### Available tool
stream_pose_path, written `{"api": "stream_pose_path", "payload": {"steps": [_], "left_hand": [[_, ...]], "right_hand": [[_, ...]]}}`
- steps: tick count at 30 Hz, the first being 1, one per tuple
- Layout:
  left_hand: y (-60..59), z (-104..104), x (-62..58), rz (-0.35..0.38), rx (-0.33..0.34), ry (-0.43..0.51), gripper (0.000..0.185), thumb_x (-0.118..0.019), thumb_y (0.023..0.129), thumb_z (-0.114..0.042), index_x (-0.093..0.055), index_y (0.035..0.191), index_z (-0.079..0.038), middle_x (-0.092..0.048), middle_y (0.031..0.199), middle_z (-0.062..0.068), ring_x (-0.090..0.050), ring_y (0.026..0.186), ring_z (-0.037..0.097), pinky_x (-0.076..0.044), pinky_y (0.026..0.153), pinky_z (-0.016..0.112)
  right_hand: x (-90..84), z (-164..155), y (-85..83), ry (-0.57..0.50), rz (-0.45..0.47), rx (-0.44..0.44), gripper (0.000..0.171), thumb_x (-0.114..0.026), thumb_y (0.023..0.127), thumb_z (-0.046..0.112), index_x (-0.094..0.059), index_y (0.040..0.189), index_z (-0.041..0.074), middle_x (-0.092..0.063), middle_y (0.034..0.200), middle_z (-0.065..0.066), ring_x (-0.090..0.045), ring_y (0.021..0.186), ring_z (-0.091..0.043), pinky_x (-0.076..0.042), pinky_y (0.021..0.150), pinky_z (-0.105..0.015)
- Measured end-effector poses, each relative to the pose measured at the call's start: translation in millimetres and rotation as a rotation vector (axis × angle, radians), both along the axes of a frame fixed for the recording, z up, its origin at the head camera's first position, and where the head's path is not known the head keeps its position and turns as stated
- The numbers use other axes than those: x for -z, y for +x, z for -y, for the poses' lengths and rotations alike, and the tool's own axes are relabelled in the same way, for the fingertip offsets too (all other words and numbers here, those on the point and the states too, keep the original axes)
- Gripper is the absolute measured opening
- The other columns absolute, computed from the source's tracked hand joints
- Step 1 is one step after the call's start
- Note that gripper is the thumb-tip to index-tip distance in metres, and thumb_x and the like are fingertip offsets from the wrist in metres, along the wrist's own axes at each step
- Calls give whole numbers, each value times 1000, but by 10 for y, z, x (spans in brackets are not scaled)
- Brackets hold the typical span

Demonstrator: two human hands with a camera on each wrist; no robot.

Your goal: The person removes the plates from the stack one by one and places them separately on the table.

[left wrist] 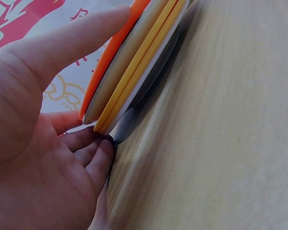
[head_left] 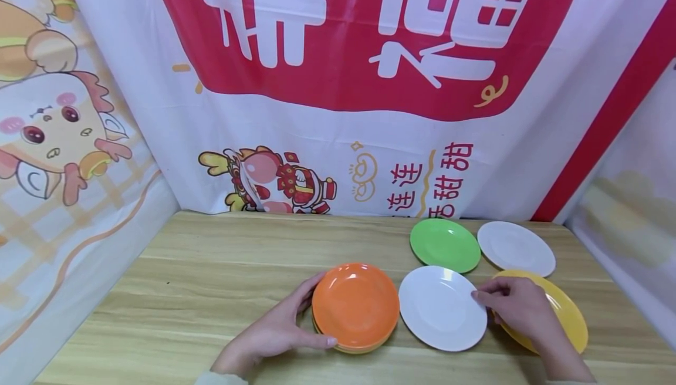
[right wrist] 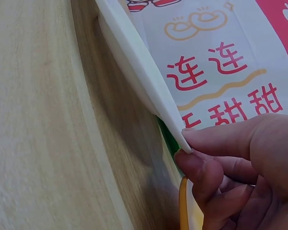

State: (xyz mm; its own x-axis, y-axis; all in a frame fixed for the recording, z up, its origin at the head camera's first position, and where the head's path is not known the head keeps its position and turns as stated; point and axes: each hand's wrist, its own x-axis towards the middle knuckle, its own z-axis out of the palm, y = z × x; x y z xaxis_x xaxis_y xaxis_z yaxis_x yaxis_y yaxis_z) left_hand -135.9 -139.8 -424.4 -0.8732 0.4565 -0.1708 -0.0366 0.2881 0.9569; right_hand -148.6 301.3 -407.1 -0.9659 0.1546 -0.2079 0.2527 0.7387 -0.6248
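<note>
My left hand (head_left: pixel 280 326) holds a stack of plates by its left side, thumb along the near rim and fingers round the far-left edge. An orange plate (head_left: pixel 356 306) tops the stack; in the left wrist view a beige plate (left wrist: pixel 129 62), yellow rims (left wrist: pixel 139 67) and a white rim (left wrist: pixel 146 62) show below it. Just right of the stack is a white plate (head_left: pixel 443 308). Its right rim is pinched between the thumb and finger of my right hand (head_left: pixel 520 306). Under that hand lies a yellow plate (head_left: pixel 573 323), partly hidden by it.
Behind the held white plate lies a green plate (head_left: pixel 445 245), with another white plate (head_left: pixel 516 248) to its right at the back. The wooden table (head_left: pixel 222 267) ends against a printed cloth (head_left: pixel 338 156), and more cloth hangs at both sides.
</note>
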Motion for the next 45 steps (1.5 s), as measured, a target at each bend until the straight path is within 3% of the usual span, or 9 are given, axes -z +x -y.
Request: {"api": "stream_pose_path", "payload": {"steps": [13,27,45], "left_hand": [[2,-6,-5,-2,2,10,114,-97,81,-28,-28,171,-25,-33,176,8,-29,164,36,-12,132,72],[1,4,11,-13,-4,0,115,-97,80,-29,-28,171,-22,-33,176,10,-30,163,37,-12,132,71],[1,0,16,-11,-7,-10,114,-97,81,-30,-28,171,-23,-32,176,9,-30,163,37,-14,132,70]], "right_hand": [[17,57,17,62,-58,-10,26,-79,96,31,-81,106,6,-73,82,0,-63,71,-16,-51,61,-28],[-33,31,-11,163,-104,-13,29,-78,96,32,-81,105,5,-78,94,-5,-64,89,-23,-47,72,-31],[21,-4,-20,166,-69,-31,29,-78,97,32,-79,106,5,-75,93,-5,-61,87,-23,-46,71,-30]]}}
